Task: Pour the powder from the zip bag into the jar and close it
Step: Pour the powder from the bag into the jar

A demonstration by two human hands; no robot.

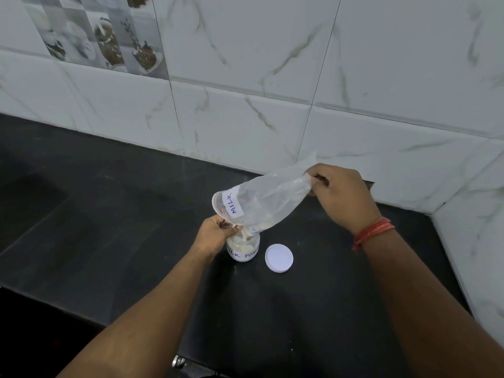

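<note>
My hands tip the zip bag (261, 200) over the open jar (243, 248), near the worktop's back edge.
Left hand (215, 236) pinches its mouth at the rim, right hand (338, 195) grips the raised bottom; I should lift gently and shake out the last powder, lid (279, 258) waiting beside.

The clear zip bag (263, 199) hangs tilted in the air, its open mouth turned down and left over the jar, its closed bottom end raised to the right. A white label on it reads "MILK" in blue. A little pale powder (266, 223) clings in its lowest fold. Under the mouth stands my small clear jar (243, 248), upright on the black desk (109, 214), partly filled with powder and lettered "MILK POW". Its round white lid (279, 258) lies flat just beside it, to the right.
</note>
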